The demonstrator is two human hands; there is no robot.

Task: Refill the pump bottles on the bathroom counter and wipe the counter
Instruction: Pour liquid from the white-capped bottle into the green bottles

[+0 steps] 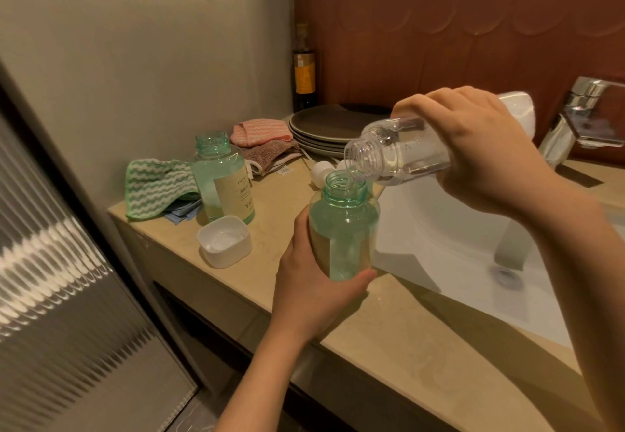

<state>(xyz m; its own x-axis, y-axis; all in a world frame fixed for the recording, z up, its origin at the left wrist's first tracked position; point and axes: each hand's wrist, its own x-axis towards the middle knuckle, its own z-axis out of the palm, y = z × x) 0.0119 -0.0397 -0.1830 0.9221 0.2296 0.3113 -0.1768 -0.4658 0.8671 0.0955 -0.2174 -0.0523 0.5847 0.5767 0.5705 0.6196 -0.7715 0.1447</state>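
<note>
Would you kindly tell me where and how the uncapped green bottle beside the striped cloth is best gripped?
Grip the standing green bottle round its straight middle, coming from the right. It stands upright and open with liquid inside, and the striped cloth lies close on its left.

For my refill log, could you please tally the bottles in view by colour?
Translucent green plastic bottles: 2, one standing on the counter, one in the left hand
Clear plastic bottle: 1, in the right hand
Dark glass bottle with yellow label: 1
Total: 4
</note>
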